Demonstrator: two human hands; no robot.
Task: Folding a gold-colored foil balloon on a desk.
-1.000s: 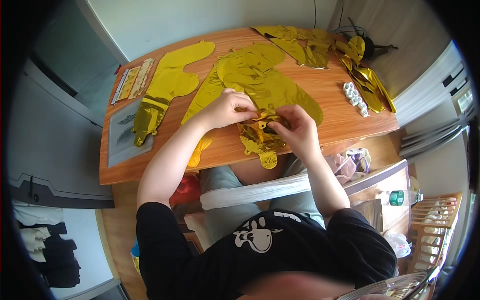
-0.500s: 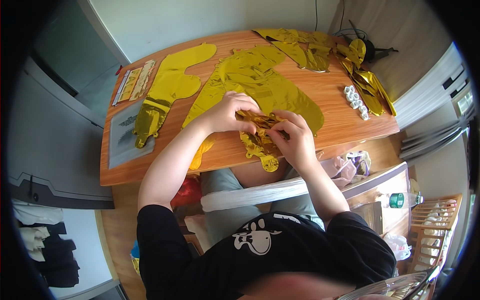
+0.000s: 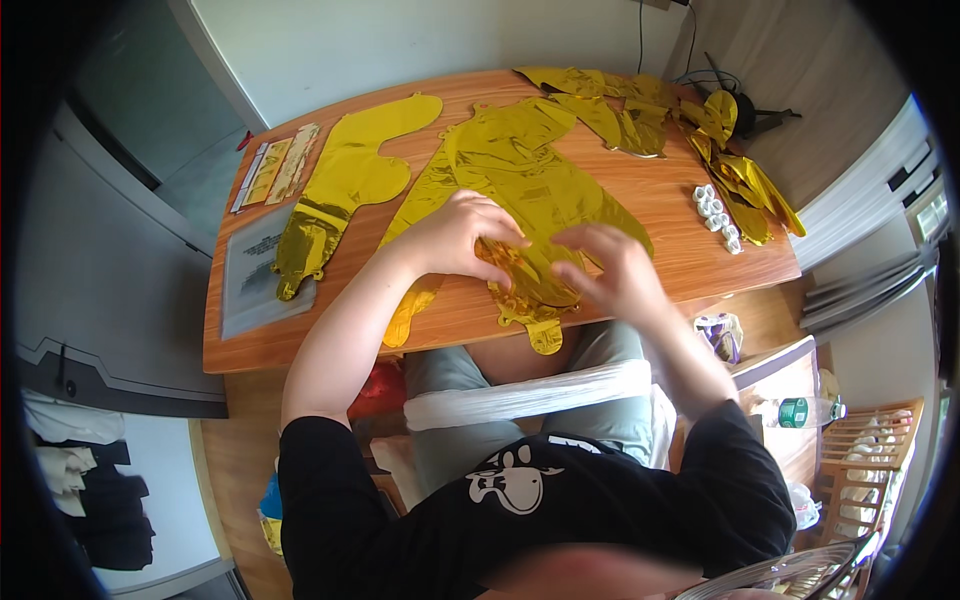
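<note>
A head-worn fisheye camera looks down from close above the hands [image 3: 455, 235], taking in the near lap [image 3: 620, 352], the worktop [image 3: 667, 205] and the far wall [image 3: 420, 45].

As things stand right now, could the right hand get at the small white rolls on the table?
Probably yes: the right hand looks open and empty, and bare table lies between its outer side and the white rolls.

There are 2 hands [image 3: 460, 235], 1 wooden table [image 3: 690, 270], 1 bottle [image 3: 798, 412].

Foil [image 3: 532, 290] on table [image 3: 672, 195]; rolls [image 3: 712, 212] right
</note>
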